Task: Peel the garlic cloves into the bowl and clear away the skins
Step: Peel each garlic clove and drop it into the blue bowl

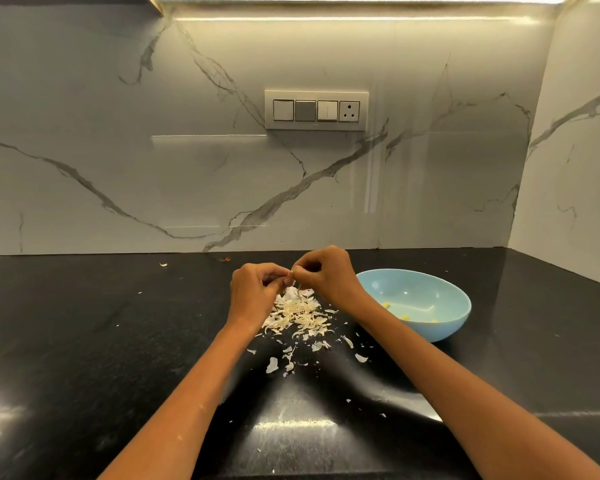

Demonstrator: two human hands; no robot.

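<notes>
My left hand (257, 289) and my right hand (321, 273) meet above the black counter, fingertips pinching a small garlic clove (290, 274) that is mostly hidden between them. A thin strip of skin hangs down from the clove. Directly below lies a heap of pale garlic skins (298, 315), with loose flakes scattered toward me. To the right stands a light blue bowl (444, 327) holding a few peeled yellowish cloves (405, 317), partly hidden by my right forearm.
The black stone counter (84, 341) runs to a marble backsplash with a switch panel (316, 110). A side wall closes the right end. A stray scrap of skin (163, 264) lies far left near the backsplash.
</notes>
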